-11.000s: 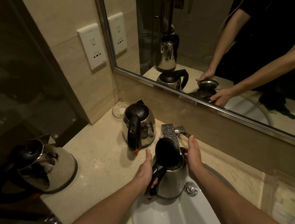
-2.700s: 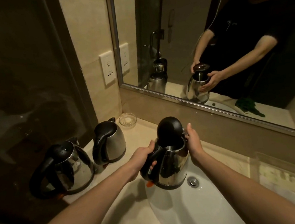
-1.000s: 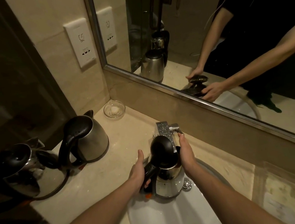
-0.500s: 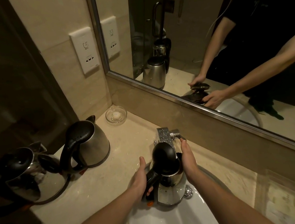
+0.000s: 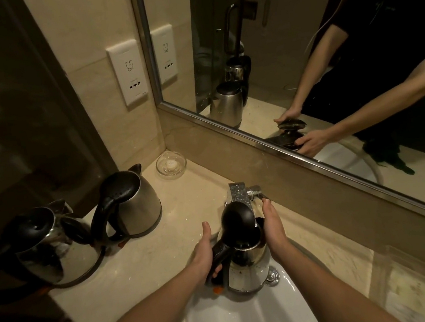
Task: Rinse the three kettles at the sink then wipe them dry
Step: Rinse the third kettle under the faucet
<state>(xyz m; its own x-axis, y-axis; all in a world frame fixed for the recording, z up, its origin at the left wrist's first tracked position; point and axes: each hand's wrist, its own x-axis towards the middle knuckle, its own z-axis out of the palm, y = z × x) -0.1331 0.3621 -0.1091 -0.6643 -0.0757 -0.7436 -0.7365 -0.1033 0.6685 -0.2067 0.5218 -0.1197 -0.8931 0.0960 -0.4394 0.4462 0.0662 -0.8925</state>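
Since the kettle (image 5: 248,266) lid (image 5: 237,218) stands raised, faucet (image 5: 238,193) spout is hidden.

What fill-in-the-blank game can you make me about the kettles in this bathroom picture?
1. The left hand grips the held kettle by its black ____.
2. The held kettle is over the white ____.
3. ____ other kettles stand on the counter.

Missing words: handle, sink, two.
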